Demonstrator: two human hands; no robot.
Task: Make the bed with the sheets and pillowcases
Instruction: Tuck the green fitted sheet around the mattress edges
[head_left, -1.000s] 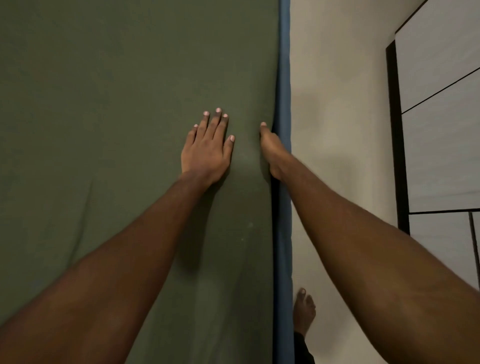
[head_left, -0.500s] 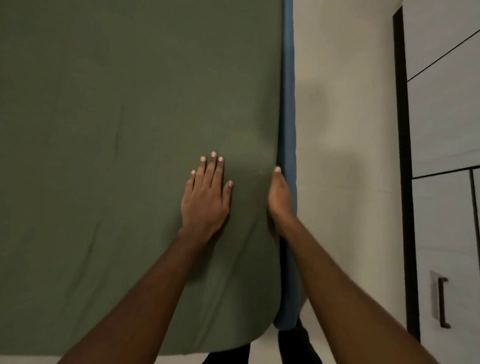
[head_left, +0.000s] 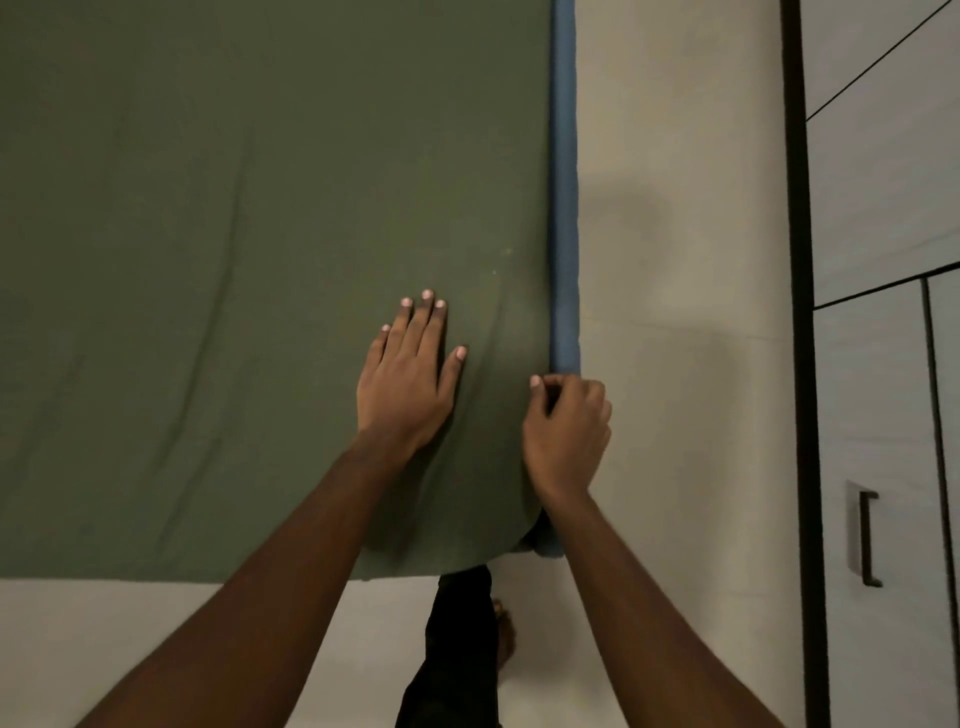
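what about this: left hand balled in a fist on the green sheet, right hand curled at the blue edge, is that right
Not quite. In the head view the left hand lies flat on the sheet, fingers straight, not in a fist. The right hand is curled at the blue edge.

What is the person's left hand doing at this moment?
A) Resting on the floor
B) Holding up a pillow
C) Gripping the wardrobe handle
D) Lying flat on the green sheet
D: the left hand lies palm down with straight fingers on the green sheet, a little inward from the blue mattress edge, and the wardrobe handle is untouched.
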